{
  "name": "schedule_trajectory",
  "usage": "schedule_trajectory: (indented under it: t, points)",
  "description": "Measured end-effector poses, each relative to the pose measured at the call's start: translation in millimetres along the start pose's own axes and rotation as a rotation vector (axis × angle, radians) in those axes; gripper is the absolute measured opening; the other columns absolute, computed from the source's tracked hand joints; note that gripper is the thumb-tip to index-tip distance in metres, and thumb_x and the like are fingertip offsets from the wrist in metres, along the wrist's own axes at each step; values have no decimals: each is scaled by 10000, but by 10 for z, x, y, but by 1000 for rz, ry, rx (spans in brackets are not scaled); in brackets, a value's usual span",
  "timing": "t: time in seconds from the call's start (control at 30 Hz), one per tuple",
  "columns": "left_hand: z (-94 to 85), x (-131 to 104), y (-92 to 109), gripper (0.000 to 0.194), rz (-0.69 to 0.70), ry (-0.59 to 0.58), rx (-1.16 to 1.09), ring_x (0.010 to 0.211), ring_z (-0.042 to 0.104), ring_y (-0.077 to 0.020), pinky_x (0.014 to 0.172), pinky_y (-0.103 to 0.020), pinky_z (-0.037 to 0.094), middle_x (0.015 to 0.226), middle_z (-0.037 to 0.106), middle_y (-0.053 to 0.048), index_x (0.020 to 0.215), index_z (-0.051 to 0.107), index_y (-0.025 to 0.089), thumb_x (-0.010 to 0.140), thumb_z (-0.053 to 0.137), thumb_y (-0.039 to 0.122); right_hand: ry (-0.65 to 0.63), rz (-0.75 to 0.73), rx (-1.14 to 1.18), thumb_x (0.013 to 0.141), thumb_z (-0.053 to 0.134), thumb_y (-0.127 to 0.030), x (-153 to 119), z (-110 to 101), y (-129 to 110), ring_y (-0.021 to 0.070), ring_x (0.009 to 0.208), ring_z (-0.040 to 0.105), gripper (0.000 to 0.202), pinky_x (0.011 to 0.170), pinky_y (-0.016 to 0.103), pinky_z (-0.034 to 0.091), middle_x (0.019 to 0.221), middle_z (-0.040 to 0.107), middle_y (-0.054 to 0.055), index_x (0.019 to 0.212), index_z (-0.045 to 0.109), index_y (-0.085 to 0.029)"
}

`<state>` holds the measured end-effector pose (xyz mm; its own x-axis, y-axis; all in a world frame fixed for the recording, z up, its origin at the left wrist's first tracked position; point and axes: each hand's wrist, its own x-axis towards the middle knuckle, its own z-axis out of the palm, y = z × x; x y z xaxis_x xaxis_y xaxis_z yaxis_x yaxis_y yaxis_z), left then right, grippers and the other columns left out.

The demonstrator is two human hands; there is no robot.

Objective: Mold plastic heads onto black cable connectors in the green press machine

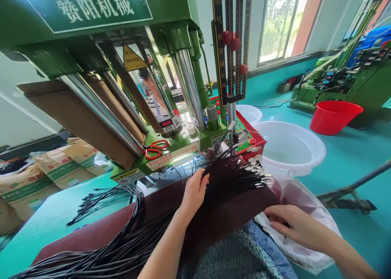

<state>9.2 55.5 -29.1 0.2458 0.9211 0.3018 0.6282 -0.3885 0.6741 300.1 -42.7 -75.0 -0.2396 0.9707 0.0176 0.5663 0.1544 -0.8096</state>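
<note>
My left hand [194, 191] is closed around black cables [210, 163] beside the front of a green press. Under and beyond it, a bundle of black cables with metal-ended connectors [258, 171] fans out on a dark red board [241, 207]. More long cables [122, 240] trail over the board to the lower left. At the board's right edge is my right hand [293, 226], its fingers loosely bent and apart, nothing visible in them. A white bag-lined container [311, 238] stands below it.
The green press [174, 22] has steel columns and red-handled scissors [156, 148] on its base. Another cable bunch [91, 201] lies on the teal table [58, 218]. A white tub [290, 144] and red bucket [332, 118] stand right. A person shows behind the press.
</note>
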Motion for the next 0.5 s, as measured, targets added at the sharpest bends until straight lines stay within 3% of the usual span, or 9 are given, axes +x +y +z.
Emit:
schedule_trajectory:
  t: [0.1, 0.23, 0.33, 0.4, 0.5]
  points:
    - [-22, -8, 17, 226, -37, -66, -126, 556, 443, -95, 562, -218, 355, 595, 470, 32, 751, 486, 173, 861, 400, 351, -187, -85, 277, 816, 518, -361, 209, 89, -336, 199, 782, 604, 284, 702, 299, 485, 864, 670, 47, 1049, 629, -242]
    - [-75, -50, 87, 235, -82, -230, -280, 524, 376, -74, 510, -198, 307, 588, 422, 49, 758, 481, 168, 849, 423, 377, -54, -183, 842, 747, 640, -359, 694, 273, -610, 207, 945, 576, 456, 819, 364, 453, 1017, 635, 53, 1175, 511, -270]
    - [-82, -89, 116, 247, -111, -282, -359, 501, 340, -61, 472, -189, 273, 581, 396, 55, 746, 468, 162, 844, 433, 386, 52, -291, 1119, 673, 714, -350, 984, 296, -780, 199, 902, 581, 468, 752, 334, 461, 1042, 626, 46, 1107, 556, -275]
    - [-73, -100, 124, 252, -124, -318, -399, 486, 340, -56, 460, -187, 269, 572, 398, 57, 741, 462, 161, 837, 444, 393, 106, -295, 1146, 672, 717, -325, 1079, 256, -881, 166, 766, 584, 365, 656, 289, 454, 933, 651, 29, 1015, 617, -251]
    - [-47, -73, 151, 253, -129, -369, -465, 503, 409, -59, 478, -187, 324, 611, 468, 39, 787, 482, 156, 825, 462, 405, 197, -205, 1073, 698, 694, -297, 1118, 196, -957, 150, 704, 567, 155, 656, 274, 433, 741, 645, 4, 817, 683, -199]
